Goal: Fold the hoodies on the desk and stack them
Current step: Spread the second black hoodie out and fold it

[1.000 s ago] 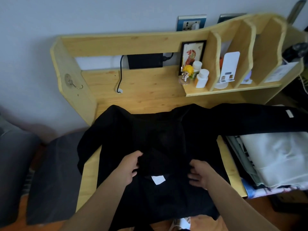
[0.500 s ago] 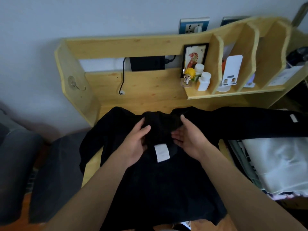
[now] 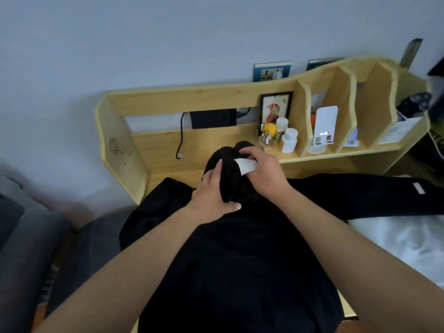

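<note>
Against a pale wall (image 3: 168,39), black hoodie (image 3: 240,260) covers wooden desk (image 3: 153,145).

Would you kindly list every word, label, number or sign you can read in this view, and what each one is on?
No text here is legible.
White tag on the black hoodie, pinched by the right hand: print not visible.
White patch on the sleeve: blank or blurred.
Framed picture: small dark mark, unreadable.
Paper sheet in the shelf: print too small.
</note>
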The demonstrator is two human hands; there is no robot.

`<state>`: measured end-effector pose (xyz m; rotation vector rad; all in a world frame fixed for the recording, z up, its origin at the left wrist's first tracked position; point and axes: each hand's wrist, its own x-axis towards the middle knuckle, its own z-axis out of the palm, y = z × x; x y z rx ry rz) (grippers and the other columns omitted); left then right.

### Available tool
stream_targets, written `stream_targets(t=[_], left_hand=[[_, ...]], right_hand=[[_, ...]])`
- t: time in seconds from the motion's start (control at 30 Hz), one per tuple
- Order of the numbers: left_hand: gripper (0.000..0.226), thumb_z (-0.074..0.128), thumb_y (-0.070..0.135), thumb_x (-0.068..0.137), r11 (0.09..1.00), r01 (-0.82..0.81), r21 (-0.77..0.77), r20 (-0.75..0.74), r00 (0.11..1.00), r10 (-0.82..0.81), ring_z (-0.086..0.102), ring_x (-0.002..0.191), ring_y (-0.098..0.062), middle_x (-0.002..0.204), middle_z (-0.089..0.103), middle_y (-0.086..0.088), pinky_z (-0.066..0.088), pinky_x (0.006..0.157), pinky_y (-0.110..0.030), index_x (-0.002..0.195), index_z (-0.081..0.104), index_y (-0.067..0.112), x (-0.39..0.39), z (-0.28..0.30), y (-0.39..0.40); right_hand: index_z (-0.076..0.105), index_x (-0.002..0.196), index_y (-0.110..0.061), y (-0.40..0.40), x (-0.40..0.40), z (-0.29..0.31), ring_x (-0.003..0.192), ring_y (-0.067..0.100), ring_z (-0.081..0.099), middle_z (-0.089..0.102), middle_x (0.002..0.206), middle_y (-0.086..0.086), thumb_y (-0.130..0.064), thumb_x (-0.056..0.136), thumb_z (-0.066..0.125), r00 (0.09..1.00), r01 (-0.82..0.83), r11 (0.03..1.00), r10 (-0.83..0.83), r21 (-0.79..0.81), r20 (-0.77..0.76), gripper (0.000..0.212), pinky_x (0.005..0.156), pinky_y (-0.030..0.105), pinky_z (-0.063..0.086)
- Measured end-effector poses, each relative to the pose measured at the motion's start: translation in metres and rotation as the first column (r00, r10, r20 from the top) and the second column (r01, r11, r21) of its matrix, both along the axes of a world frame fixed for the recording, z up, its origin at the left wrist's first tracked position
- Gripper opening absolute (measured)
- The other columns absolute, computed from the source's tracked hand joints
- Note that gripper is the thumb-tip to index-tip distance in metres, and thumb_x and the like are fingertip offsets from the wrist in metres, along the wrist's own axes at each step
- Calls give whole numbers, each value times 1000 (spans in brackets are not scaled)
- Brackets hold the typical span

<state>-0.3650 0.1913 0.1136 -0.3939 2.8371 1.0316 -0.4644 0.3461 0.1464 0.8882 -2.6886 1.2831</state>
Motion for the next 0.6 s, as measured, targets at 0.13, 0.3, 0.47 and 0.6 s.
stream_targets(t=[0.13, 0.3, 0.47, 0.6], left_hand=[[51, 74, 45, 83, 946, -324, 20, -420, 856, 302, 61, 105, -22, 118, 58, 2, 56, 84, -41, 124, 53, 24, -29, 11, 8], [17, 57, 11, 88, 817, -193, -544, -380, 925, -34, 59, 70, -32, 77, 50, 3, 46, 54, -40, 84, 44, 19, -39, 48, -11], [24, 50, -1, 84, 919, -160, -359, -424, 906, -8, 49, 64, -23, 72, 49, 0, 34, 53, -37, 73, 40, 18, -42, 62, -13], [19, 49, -7, 81, 879, -330, 344, -354, 821, 447, 51, 73, -20, 80, 57, -8, 38, 61, -32, 75, 47, 10, -52, 65, -25]], right_hand=[[59, 128, -20, -12, -2, 25, 103, 11, 59, 66, 115, -5, -5, 85, 67, 990, -127, 991, 129, 38, -55, 47, 86, 24, 46], [46, 143, -21, 9, -32, 26, 118, 28, 56, 57, 130, 9, 6, 82, 55, 985, 83, 943, -27, 322, -173, 67, 97, 38, 49], [67, 125, -11, 15, -49, 25, 106, 28, 51, 52, 114, 10, 5, 82, 58, 916, 328, 917, -250, 227, -313, 47, 82, 29, 44], [65, 104, -4, 14, -46, 21, 98, 28, 52, 53, 110, 12, 12, 76, 55, 927, 196, 975, -148, 109, -345, 34, 75, 31, 42]])
